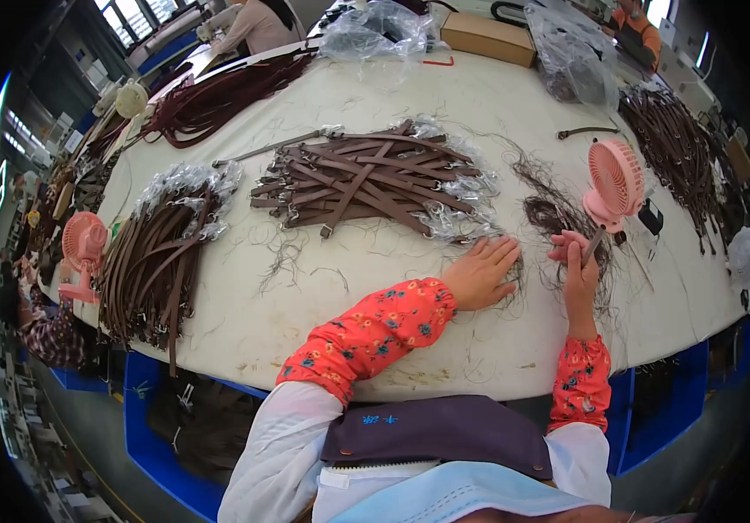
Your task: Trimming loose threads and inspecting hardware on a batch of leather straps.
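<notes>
My left hand [481, 275] lies palm down on the table, fingers stretched out, beside the near right corner of a pile of brown straps [366, 179]. Metal fittings on these straps are wrapped in clear plastic [462, 218]. My right hand [579, 272] is closed round a slim greyish tool [593, 247] that points up and away; its exact kind cannot be made out. Just beyond that hand is a tangle of dark loose threads [549, 212]. A pink desk fan [614, 177] stands close behind the tool.
Another bundle of brown straps [152, 261] hangs over the table's left edge, near a second pink fan [84, 248]. More straps lie at right [675, 157]. Dark red strips [218, 96], plastic bags [375, 33] and a cardboard box [488, 37] occupy the far side. Blue bins [152, 436] stand below.
</notes>
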The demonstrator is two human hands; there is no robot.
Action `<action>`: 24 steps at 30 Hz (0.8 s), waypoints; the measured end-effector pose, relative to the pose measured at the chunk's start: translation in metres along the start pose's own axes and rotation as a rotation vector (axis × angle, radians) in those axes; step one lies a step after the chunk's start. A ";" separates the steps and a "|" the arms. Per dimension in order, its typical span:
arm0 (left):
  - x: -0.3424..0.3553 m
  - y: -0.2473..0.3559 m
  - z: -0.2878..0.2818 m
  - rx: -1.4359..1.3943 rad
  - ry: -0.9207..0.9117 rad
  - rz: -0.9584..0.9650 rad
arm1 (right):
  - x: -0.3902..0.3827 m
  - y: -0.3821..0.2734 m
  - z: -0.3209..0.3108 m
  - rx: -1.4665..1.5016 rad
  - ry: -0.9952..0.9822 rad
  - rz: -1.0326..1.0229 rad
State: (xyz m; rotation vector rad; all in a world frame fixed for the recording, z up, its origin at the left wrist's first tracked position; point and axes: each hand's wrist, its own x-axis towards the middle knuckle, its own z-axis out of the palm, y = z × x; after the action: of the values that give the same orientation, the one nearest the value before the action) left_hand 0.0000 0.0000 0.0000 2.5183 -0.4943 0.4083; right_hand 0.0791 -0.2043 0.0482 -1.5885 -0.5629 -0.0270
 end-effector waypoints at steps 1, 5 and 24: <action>0.011 -0.005 0.001 -0.151 0.062 0.012 | -0.003 -0.004 0.002 0.026 -0.068 0.002; 0.012 -0.018 -0.040 -0.510 0.114 -0.076 | -0.022 -0.029 0.017 0.100 -0.436 0.131; -0.073 -0.328 -0.246 0.410 0.467 -0.463 | -0.005 0.017 0.038 -0.181 -0.158 0.115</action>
State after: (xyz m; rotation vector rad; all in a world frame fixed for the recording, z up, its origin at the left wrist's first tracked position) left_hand 0.0288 0.4146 0.0250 2.6758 0.3827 0.9511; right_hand 0.0690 -0.1701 0.0263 -1.8075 -0.6040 0.1381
